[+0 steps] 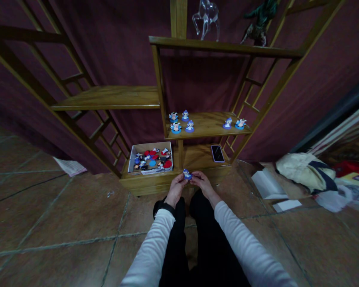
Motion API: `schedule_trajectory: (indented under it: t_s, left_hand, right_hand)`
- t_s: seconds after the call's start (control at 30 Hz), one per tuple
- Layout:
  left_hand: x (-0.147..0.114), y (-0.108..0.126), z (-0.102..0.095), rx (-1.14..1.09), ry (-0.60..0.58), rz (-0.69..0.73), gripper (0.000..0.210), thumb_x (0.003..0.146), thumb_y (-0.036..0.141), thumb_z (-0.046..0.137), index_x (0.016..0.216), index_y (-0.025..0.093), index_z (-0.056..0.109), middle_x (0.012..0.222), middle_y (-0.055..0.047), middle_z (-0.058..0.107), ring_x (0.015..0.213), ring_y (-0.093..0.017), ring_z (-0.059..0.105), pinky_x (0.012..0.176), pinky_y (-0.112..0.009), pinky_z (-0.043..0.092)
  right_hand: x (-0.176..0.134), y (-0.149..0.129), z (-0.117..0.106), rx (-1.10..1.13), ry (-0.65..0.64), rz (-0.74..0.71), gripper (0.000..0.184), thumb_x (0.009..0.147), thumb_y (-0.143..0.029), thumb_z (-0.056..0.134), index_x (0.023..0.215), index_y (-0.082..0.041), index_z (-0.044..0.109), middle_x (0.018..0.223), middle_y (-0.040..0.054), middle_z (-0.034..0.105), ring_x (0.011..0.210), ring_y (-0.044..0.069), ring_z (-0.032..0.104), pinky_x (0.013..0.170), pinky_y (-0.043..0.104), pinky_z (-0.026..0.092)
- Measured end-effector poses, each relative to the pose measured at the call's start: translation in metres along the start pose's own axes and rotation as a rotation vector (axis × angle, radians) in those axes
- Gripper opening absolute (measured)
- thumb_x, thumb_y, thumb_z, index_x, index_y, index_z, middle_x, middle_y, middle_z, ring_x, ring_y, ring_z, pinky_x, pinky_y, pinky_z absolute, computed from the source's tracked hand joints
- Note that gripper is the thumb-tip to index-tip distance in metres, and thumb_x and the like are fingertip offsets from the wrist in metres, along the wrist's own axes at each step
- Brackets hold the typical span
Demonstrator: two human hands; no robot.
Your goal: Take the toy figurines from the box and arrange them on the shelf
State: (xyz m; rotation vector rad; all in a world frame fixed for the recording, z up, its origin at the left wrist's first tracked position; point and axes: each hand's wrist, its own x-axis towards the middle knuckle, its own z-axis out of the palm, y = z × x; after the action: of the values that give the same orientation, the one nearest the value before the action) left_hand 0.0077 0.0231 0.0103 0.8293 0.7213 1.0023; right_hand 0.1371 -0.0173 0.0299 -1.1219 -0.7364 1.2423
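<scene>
Purple figurine (187, 174) before a display stand (151, 184)

Left hand (176, 188) and right hand (201, 181) pinch it between their fingertips. Beyond, an open box (164, 170) holds jumbled pieces (152, 163); right of it, six figurines (189, 126) stand on a shelf (210, 126) above a phone (217, 153).

One held figurine (186, 174), six shelved (189, 126), one phone (217, 153) show.

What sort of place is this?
Indoors, perhaps a home or small shop: a wooden display shelf holding small figurines, a dark red curtain behind it, and a tiled floor.
</scene>
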Motion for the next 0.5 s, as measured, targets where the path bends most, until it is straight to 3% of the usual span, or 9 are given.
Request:
schedule_trajectory:
  t_s: [0.3,0.5]
  left_hand:
    - [-0.0005,0.0015,0.0018,-0.043,-0.056,-0.048,0.039,0.058,0.010,0.067,0.096,0.016,0.066,0.096,-0.008,0.068,0.090,-0.020,0.061,0.083,-0.033,0.044]
    - [0.0012,-0.0014,-0.0012,-0.058,-0.058,-0.050,0.044,0.057,0.007,0.062,0.099,0.017,0.066,0.095,-0.006,0.068,0.086,-0.018,0.062,0.079,-0.031,0.046]
  right_hand:
    - [0.0058,0.0099,-0.0048,-0.064,-0.015,-0.044,0.027,0.062,-0.041,0.070,0.073,-0.020,0.057,0.073,-0.0022,0.059,0.067,0.013,0.057,0.066,0.028,0.049]
    - [0.0043,0.0075,-0.0034,-0.065,-0.051,-0.057,0.034,0.059,-0.039,0.072,0.087,-0.022,0.061,0.087,0.0005,0.064,0.076,0.016,0.059,0.066,0.028,0.049]
